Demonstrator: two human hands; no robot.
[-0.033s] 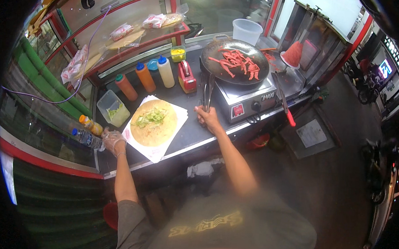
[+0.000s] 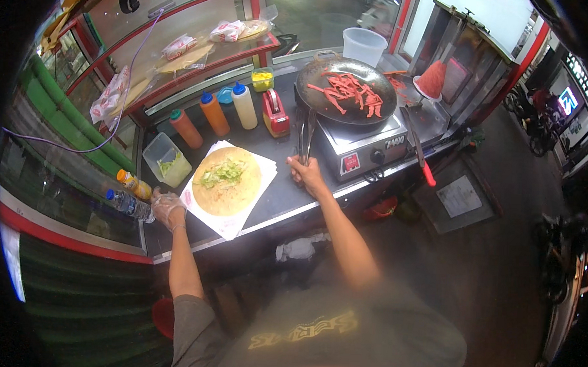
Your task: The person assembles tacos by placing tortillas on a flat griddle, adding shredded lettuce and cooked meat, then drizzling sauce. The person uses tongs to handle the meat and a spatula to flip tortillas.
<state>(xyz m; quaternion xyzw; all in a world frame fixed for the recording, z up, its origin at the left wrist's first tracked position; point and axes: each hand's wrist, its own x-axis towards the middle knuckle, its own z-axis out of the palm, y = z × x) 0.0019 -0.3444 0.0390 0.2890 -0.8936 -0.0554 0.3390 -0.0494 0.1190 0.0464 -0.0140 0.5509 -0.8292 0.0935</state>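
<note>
A: Right hand (image 2: 307,174) closed around the handle end of the long metal tongs (image 2: 306,135); fingers wrapped on the handles, tips aimed up toward the round dark pan (image 2: 346,91) on the boxy steel cooker (image 2: 363,147). Strips of red meat (image 2: 349,91) spread inside the pan.

B: Left hand (image 2: 168,208), in a clear plastic glove, at the near-left corner of the white paper sheets (image 2: 231,220); fingers loosely curled, exact spread hard to tell. Round tan flatbread (image 2: 226,184) flat on the paper, chopped green lettuce (image 2: 222,174) heaped on its upper part.

A: Likely hazards: weak squeeze on the tongs, strips dropped on the dark counter (image 2: 287,196) between pan and flatbread. Forearm close to the hot pan rim, burn risk.

B: Also: paper unpinned if the left hand lifts, flatbread sliding toward the counter edge. Row of squeeze bottles (image 2: 213,113), orange and pale yellow, just behind the flatbread; a wide swing of the tongs enough to tip one.

A: Red tape dispenser (image 2: 275,111) beside the cooker, within the same swing path.

B: Clear plastic tub (image 2: 165,159) left of the paper, well outside it.
</note>
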